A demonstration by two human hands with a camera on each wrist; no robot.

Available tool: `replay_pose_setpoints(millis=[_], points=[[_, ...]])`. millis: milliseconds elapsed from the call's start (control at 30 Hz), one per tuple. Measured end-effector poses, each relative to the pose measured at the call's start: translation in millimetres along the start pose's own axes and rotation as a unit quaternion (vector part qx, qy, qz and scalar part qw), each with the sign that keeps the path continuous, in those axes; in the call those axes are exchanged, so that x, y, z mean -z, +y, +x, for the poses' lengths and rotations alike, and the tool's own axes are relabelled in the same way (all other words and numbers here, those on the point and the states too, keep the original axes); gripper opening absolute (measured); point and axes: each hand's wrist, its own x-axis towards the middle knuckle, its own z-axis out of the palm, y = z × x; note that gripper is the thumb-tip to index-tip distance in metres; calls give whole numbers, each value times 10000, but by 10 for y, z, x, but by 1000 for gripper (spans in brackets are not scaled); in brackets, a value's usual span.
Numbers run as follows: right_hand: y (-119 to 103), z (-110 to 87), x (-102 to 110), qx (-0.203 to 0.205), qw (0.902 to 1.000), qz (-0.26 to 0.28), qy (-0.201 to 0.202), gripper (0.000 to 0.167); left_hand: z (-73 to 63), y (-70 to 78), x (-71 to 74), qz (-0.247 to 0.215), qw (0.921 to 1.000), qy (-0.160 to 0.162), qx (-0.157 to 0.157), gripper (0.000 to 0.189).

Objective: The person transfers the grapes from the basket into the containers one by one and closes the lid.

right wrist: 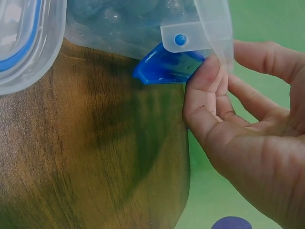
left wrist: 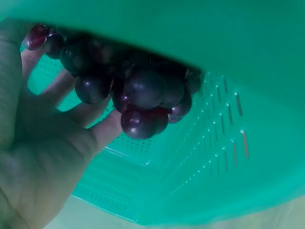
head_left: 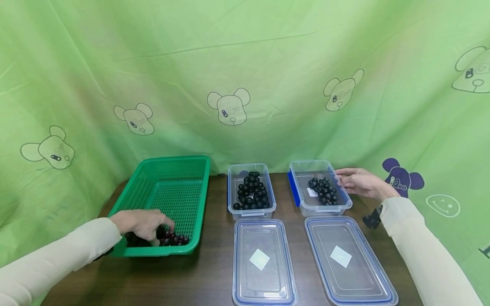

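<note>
Left hand (head_left: 142, 224): inside the green basket (head_left: 168, 191) at its near edge, fingers curled around a bunch of dark grapes (left wrist: 138, 95). Right hand (head_left: 361, 182): relaxed, fingers straight, thumb touching the blue clip (right wrist: 167, 67) of the right box (head_left: 319, 204). 2 clear boxes on the table (head_left: 206, 272) contain grapes; 2 lids (head_left: 263, 263) lie in front.
</note>
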Motion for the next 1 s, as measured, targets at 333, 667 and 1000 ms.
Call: replay_pose_setpoints(millis=[333, 667, 1000], points=[[-18, -12, -7, -51, 10000, -4, 53, 79, -1, 24, -10, -24, 10000, 21, 73, 44], [-33, -1, -35, -79, 9999, 23, 76, 79, -16, -8, 64, -214, 9995, 92, -196, 31], [-37, -11, -28, -58, 9999, 49, 82, 78, -59, -80, 169, -277, 9980, 363, -444, 31]])
